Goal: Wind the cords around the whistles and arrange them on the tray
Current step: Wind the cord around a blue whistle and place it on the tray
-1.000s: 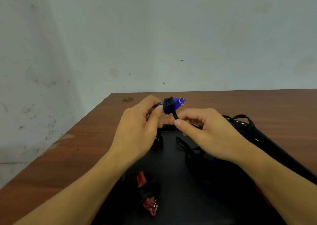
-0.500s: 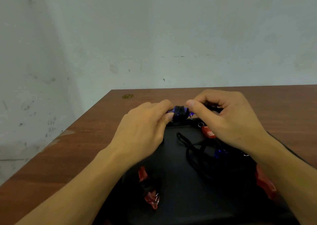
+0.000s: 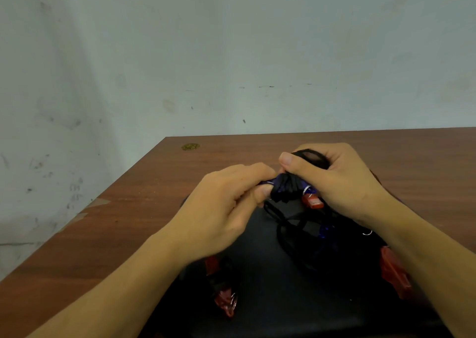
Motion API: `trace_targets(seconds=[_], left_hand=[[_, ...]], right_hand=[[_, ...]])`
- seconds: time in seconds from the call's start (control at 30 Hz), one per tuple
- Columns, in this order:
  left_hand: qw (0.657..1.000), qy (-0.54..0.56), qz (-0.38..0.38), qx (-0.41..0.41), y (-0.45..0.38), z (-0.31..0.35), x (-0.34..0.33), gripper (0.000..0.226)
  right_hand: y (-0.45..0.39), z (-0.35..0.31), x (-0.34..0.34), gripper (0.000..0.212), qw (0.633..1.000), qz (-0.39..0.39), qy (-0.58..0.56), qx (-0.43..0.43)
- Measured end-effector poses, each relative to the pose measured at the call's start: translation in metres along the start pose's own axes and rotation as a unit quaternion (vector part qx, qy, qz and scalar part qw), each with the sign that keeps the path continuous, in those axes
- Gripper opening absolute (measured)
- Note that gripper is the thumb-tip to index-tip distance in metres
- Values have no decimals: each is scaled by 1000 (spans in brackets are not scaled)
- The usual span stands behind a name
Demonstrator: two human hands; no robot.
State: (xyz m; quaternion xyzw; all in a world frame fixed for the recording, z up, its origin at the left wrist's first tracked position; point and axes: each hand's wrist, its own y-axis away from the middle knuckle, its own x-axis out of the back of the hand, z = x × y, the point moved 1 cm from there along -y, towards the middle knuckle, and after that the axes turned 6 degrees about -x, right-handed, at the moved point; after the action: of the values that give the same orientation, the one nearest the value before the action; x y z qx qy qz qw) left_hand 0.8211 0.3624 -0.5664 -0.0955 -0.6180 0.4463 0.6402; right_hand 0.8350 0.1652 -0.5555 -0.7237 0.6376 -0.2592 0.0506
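A blue whistle [image 3: 284, 187] wrapped in black cord sits between both hands above the far end of the black tray [image 3: 278, 299]. My left hand [image 3: 226, 209] pinches its left end. My right hand [image 3: 332, 180] grips the right end with a loop of black cord [image 3: 309, 157] over its fingers. A red whistle [image 3: 224, 288] wound with cord lies on the tray near my left forearm. Other red whistles [image 3: 313, 201] [image 3: 394, 270] and a blue one [image 3: 323, 232] lie in a tangle of loose black cords [image 3: 304, 247] on the tray's right side.
The tray rests on a brown wooden table [image 3: 128, 221] set against a pale wall [image 3: 231, 54]. A small gold sticker [image 3: 190, 146] marks the far left corner of the table. The table's left edge runs diagonally close to my left arm.
Both hands lowered slightly toward the tray with the blue whistle. My right hand swung from below the whistle to over it, carrying the cord around; the wrap grew thicker.
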Motion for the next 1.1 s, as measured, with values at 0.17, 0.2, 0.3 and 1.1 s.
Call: trace_targets(seconds=[0.17,0.2,0.3,1.1], left_hand=[[999,46,22,5,0,4,0,19],[998,51,26,5,0,4,0,19],[997,61,39,10,-1,5,1,19],[987,62,125,77,1,0,0,17]], right_hand=[[-2,2,-1,53,998,4,-59,-35],[-2,3,-1,52,997,7,-65,-38],[-5,3,-3,42,996,11,-81,-41],[-2,3,-10,20,980,-137,-102,-102]])
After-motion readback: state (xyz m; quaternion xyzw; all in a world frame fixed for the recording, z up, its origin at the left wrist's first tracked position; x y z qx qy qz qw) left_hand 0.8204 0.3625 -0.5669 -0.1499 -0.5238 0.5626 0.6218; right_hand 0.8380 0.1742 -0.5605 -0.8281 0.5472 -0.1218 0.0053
